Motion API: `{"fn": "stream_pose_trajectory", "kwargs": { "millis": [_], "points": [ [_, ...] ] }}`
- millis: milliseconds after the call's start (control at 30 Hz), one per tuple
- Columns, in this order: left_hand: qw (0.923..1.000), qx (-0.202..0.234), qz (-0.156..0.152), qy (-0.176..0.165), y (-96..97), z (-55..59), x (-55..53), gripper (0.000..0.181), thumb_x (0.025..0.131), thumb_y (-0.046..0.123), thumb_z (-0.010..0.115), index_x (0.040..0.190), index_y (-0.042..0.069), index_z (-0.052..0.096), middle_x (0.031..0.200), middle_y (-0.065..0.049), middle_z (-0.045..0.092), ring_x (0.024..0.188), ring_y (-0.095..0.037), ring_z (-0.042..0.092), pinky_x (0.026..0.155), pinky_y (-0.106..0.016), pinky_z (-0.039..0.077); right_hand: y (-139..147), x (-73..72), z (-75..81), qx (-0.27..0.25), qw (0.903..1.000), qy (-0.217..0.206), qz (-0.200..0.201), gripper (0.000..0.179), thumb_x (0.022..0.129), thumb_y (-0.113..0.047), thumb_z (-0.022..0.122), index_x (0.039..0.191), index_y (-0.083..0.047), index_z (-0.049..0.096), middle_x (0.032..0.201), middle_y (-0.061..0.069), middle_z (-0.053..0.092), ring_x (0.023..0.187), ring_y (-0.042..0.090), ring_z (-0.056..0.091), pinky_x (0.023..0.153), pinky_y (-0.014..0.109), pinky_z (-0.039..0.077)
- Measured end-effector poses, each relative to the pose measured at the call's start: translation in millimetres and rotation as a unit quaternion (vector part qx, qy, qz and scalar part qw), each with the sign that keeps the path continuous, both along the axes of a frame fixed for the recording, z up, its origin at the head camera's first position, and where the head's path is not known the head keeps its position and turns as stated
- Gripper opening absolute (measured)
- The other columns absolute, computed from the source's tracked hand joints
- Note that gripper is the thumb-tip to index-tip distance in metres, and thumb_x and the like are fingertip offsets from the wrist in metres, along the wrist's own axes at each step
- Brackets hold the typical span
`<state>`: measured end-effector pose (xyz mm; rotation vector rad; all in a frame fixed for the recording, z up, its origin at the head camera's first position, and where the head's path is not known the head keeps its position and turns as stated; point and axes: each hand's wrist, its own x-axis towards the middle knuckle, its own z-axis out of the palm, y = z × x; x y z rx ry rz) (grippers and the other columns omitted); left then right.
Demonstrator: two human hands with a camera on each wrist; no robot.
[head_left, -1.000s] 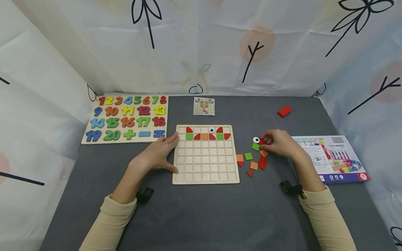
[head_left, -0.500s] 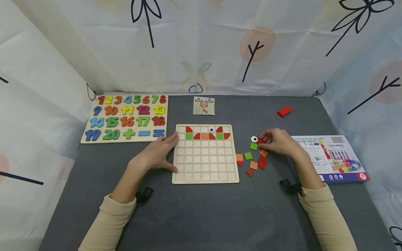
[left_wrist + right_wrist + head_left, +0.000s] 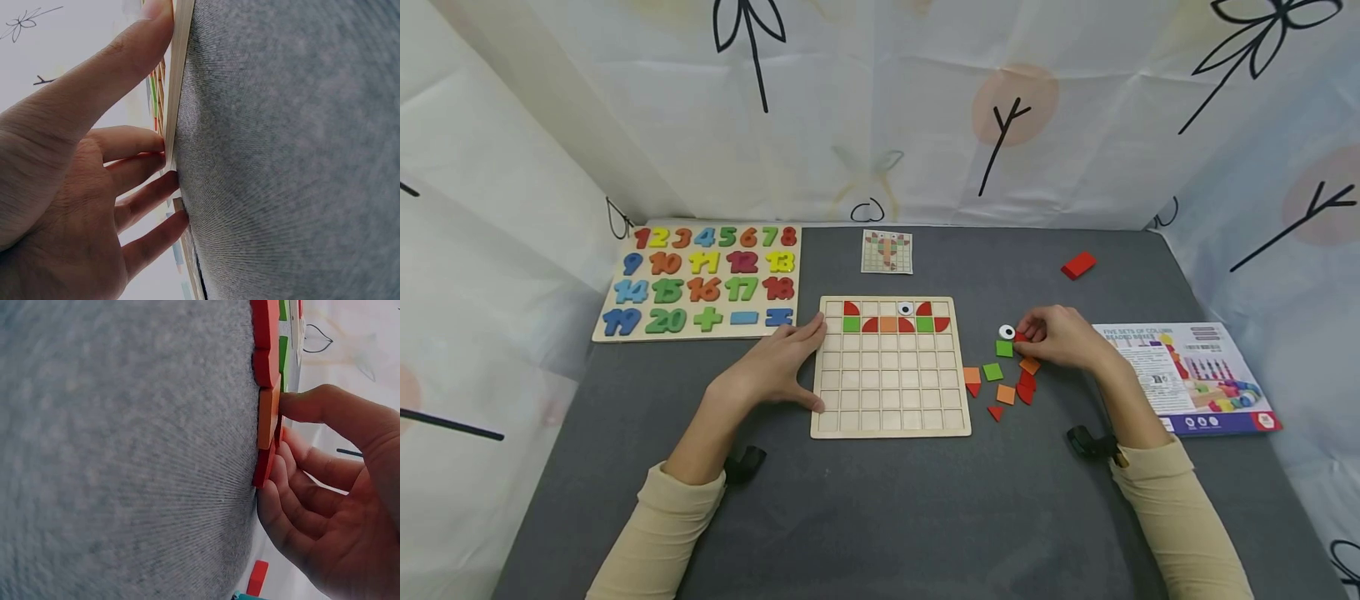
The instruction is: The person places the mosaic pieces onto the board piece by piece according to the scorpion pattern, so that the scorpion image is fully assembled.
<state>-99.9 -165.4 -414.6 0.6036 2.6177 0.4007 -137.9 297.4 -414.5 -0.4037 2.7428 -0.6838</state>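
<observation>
My left hand (image 3: 775, 367) rests along the left edge of a pale wooden grid board (image 3: 891, 425), thumb low and fingers high on that edge. In the left wrist view the fingers are stretched out against the board's side. The top two rows hold red quarter-round, green, orange and eye tiles. To the right of the board, my right hand (image 3: 1060, 337) pinches a red tile (image 3: 1021, 337) between thumb and fingertips; its shape is mostly hidden. Beside it lie a white eye tile (image 3: 1007, 332) and a green square tile (image 3: 1004, 349). An orange tile (image 3: 269, 415) is close by the thumb in the right wrist view.
Loose orange, green and red tiles, such as a red triangle (image 3: 995, 413), lie between board and hand. A small pattern card (image 3: 887, 252) is behind the board. A number puzzle (image 3: 700, 283) lies left, a printed box (image 3: 1195, 379) right, a red block (image 3: 1078, 266) at the back.
My right hand has shifted slightly left, with the red tile, and the eye tile and green square beside it have moved left too. My left hand stays on the board.
</observation>
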Motion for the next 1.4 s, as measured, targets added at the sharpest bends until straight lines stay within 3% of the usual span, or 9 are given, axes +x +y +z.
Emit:
{"fn": "stream_pose_trajectory", "kwargs": {
  "millis": [367, 733, 1100, 1400],
  "points": [
    [1.0, 0.002, 0.001, -0.004, 0.2, 0.8, -0.1, 0.132, 0.074, 0.052, 0.098, 0.172, 0.004, 0.024, 0.183, -0.013, 0.017, 0.156, -0.044, 0.037, 0.125, -0.059, 0.041, -12.2, 11.4, 13.2, -0.061, 0.9981, 0.01, 0.002, 0.021, 0.095, -0.014, 0.083, 0.111, -0.002, 0.077, 0.095, 0.01, 0.08, 0.079, 0.015, 0.068, 0.067, 0.023, 0.053],
    [1.0, 0.003, -0.001, -0.003, 0.0, 0.2, 0.0, 0.132, 0.074, 0.052, 0.098, 0.172, 0.004, 0.024, 0.183, -0.013, 0.018, 0.156, -0.044, 0.037, 0.125, -0.059, 0.04, -46.6, 16.6, 14.6, -0.131, 0.9895, 0.015, 0.061, 0.019, 0.095, -0.007, 0.081, 0.113, -0.005, 0.077, 0.102, 0.009, 0.079, 0.086, 0.013, 0.072, 0.08, 0.025, 0.06],
    [1.0, 0.003, -0.003, 0.002, 1.8, 0.2, -0.7, 0.132, 0.073, 0.052, 0.099, 0.171, 0.003, 0.025, 0.183, -0.014, 0.019, 0.154, -0.045, 0.039, 0.124, -0.058, 0.042, -96.6, 4.5, 15.9, -0.165, 0.9776, -0.01, 0.13, 0.025, 0.094, 0.001, 0.074, 0.118, -0.007, 0.079, 0.111, 0.009, 0.081, 0.088, 0.015, 0.073, 0.084, 0.03, 0.062],
    [1.0, 0.005, -0.002, -0.001, 1.2, 1.0, 0.1, 0.132, 0.073, 0.053, 0.098, 0.171, 0.002, 0.026, 0.183, -0.015, 0.02, 0.154, -0.044, 0.039, 0.124, -0.059, 0.041, -147.7, -23.4, 10.3, -0.184, 0.9655, -0.01, 0.184, 0.023, 0.099, -0.001, 0.07, 0.119, -0.005, 0.08, 0.115, 0.008, 0.082, 0.089, 0.017, 0.073, 0.085, 0.033, 0.06]
  ]
}}
